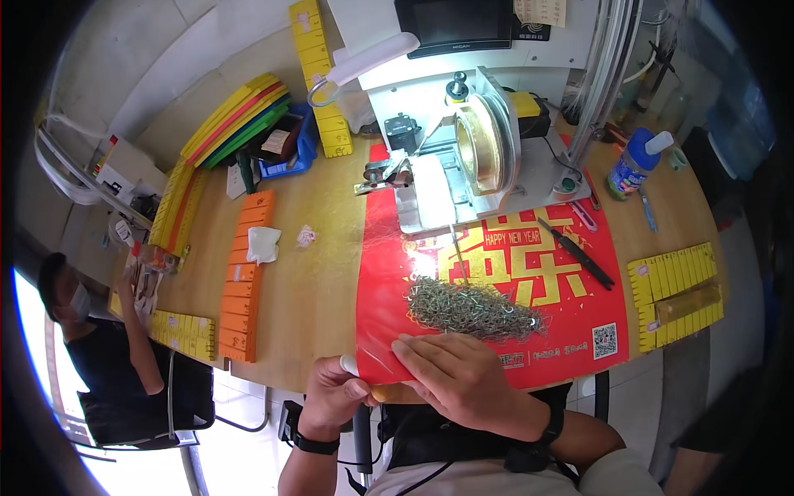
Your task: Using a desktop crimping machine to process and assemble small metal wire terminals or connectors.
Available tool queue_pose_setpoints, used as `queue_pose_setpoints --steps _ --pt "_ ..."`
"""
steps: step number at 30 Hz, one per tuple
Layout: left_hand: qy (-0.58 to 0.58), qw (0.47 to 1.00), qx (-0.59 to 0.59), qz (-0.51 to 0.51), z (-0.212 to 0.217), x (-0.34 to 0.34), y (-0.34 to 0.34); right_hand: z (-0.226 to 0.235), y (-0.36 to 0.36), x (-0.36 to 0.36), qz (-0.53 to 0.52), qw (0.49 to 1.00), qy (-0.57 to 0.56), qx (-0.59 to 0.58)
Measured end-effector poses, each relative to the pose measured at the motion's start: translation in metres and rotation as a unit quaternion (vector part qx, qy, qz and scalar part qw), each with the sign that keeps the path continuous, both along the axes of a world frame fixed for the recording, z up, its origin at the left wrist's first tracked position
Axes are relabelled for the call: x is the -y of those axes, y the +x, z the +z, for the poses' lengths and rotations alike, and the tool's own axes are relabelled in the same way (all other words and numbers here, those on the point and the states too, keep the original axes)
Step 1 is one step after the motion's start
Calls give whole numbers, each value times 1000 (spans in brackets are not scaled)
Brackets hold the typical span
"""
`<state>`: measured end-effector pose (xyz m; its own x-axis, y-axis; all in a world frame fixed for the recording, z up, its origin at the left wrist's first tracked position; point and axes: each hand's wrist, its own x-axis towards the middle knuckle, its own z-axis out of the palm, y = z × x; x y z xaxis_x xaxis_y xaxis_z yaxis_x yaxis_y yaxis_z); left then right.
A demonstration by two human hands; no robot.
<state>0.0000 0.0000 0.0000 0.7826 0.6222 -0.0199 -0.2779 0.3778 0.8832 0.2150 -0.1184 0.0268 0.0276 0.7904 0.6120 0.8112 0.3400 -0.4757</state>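
- Table [318, 289]: I see a red sheet [380, 306] on it, toward me.
- Right hand [459, 380]: fingers together over the sheet's near edge; grip hidden, can't tell.
- Wire tangle [471, 310]: on the sheet, just beyond.
- Left hand [333, 397]: curled beside that edge; can't tell if holding.

Two dark wristbands [318, 445], one red sheet [382, 310], one wire tangle [475, 310], one orange rack [239, 318], one blue bin [309, 136]

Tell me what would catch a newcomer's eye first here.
First, the bright red sheet with big gold characters, spread over the middle of the table. On it, just beyond the right hand, sits a tangled heap of thin, metallic-looking pieces. Behind that, a brightly lit machine carries a round gold-coloured wheel.
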Motion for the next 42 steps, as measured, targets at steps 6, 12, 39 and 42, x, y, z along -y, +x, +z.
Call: queue_pose_setpoints --steps 6,12,39,42 --pt "27 999 23 39 -2 0 10 0 -3 -1 2 1000 -1 -15" --pt "64 993 55 79 1 7 24 -2 -3 4 -2 1000 -4 -7" --pt "270 942 -140 141 37 -4 38 -16 26 36 106 993 15 -56" --pt "328 927 -151 98 13 9 53 -6 72 54 -6 997 42 -64"
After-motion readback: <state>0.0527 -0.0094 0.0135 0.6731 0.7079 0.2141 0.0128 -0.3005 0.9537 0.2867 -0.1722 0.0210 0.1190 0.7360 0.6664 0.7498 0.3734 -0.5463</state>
